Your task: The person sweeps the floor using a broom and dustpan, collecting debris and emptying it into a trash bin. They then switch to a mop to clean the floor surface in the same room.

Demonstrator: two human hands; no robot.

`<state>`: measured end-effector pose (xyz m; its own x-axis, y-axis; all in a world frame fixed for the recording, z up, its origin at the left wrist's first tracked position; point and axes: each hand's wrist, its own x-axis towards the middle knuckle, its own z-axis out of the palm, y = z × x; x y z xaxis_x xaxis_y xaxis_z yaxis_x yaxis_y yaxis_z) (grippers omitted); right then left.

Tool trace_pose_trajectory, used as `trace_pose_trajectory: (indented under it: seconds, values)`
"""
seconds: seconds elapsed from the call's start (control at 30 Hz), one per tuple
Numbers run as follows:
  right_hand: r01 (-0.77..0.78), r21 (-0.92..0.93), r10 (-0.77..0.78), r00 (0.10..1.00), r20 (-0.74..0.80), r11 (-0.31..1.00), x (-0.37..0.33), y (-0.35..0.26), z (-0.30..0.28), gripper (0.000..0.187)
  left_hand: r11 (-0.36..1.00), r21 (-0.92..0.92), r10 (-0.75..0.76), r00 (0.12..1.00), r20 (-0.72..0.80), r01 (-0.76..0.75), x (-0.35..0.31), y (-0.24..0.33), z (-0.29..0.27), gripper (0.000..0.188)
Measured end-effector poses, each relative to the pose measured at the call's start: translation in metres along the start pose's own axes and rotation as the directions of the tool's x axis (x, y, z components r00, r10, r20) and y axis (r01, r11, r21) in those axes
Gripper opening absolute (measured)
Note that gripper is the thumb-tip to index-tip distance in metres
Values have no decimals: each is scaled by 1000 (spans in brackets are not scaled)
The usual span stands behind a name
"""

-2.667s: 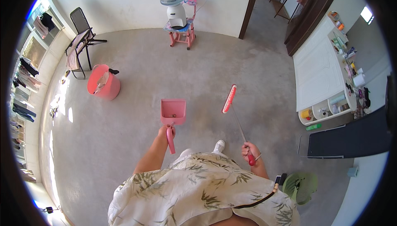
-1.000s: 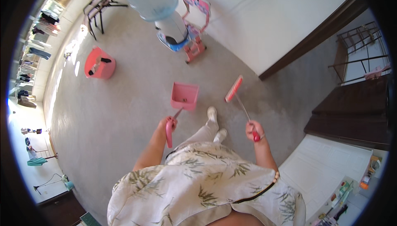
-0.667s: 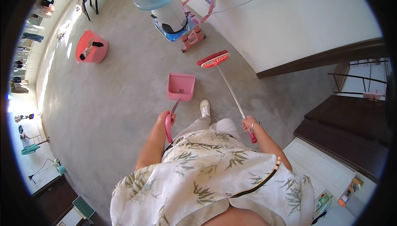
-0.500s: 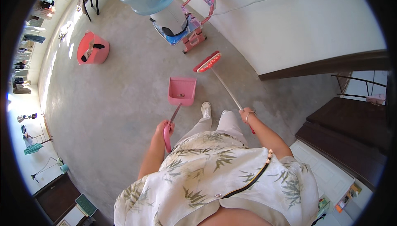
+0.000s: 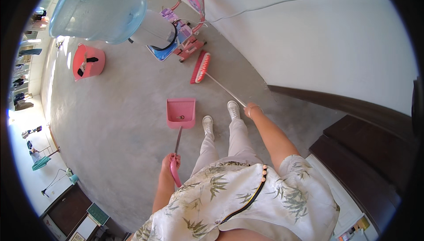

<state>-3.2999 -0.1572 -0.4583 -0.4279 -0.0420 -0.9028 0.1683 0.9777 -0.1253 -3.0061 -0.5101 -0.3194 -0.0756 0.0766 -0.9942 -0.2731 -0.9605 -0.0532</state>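
My left hand [image 5: 170,161] is closed around the handle of a pink dustpan [image 5: 180,110], low at the left of my legs. A small dark bit of litter [image 5: 180,117] lies in the pan, which is at or close to the floor. Out to the right, my right hand [image 5: 252,109] grips the pale pole of a broom [image 5: 201,67]. Its red and white head is beyond the dustpan, to the right, with red bristles turned leftward. Whether those bristles touch the floor, I cannot tell.
A water dispenser with a big blue bottle [image 5: 99,9] stands on a pink patterned folding chair [image 5: 187,31] by the white wall. At the far left is a pink bucket [image 5: 89,62] holding cloths. Dark brown furniture [image 5: 353,141] is at the right. Grey concrete floor [image 5: 115,122] surrounds me.
My right arm has reached farther forward, and the broom head has turned toward the chair's foot. My feet have shifted, one stepping ahead. The view has moved forward, nearer the water bottle.
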Motion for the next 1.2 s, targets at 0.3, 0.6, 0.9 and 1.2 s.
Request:
trace_pose_trajectory:
  seconds: [0.3, 0.6, 0.9, 1.2]
  values:
    - [157, -45, -163, 966, -200, 987, -19, 87, -78, 32, 989, -145, 21, 982, 190, 7, 15, -56, 41, 11]
    - [-44, -38, 38, 990, -138, 998, 41, -2, -166, 36, 992, -79, -81, 983, 162, 95, 5, -78, 49, 9]
    - [150, -118, -185, 893, -410, 982, -59, 64, -143, 27, 986, 167, -18, 999, 44, 11, 39, -86, 84, 6]
    - [108, 361, -56, 987, -152, 926, -52, 82, -125, 22, 933, 300, 161, 977, 141, -197, 35, -61, 168, 7]
